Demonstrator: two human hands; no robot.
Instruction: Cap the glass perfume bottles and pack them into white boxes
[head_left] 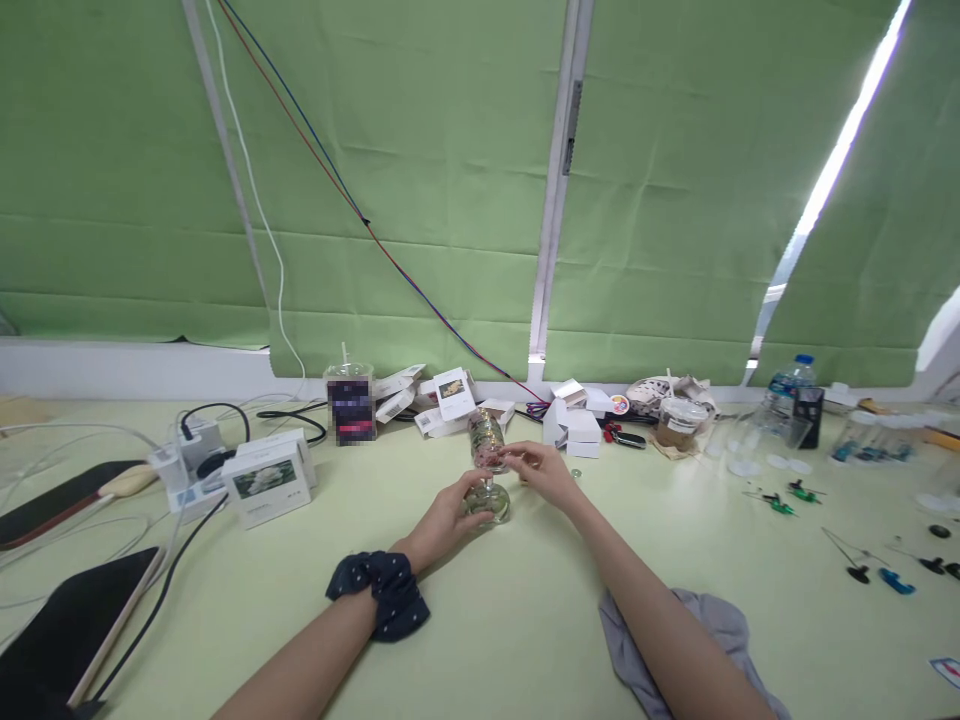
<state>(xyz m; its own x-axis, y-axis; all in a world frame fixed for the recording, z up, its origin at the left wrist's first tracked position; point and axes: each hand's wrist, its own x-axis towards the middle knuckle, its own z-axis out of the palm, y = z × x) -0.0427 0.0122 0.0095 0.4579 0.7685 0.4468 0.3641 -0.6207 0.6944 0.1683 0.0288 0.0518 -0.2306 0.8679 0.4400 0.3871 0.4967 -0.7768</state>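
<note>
A clear stemmed glass (491, 505) stands upright on the table in front of me, its round foot nearest to me. Its upper part looks mottled with pink and gold, and I cannot tell whether that is contents or decoration. My left hand (450, 515) is closed round the lower part of the glass from the left. From the right, my right hand (547, 474) pinches with its fingertips at the pinkish part. Whatever lies between those fingertips is too small to make out. A dark dotted scrunchie (382, 592) circles my left wrist.
White cartons (268, 478) stand on the left and along the back. A drink cup (350, 405), cables and a power strip (196, 470) lie leftward. To the right are a lidded tub (679, 422), a water bottle (801, 372), plastic cups and small green, blue and black parts (897, 580). Grey cloth (712, 610) lies under my right forearm.
</note>
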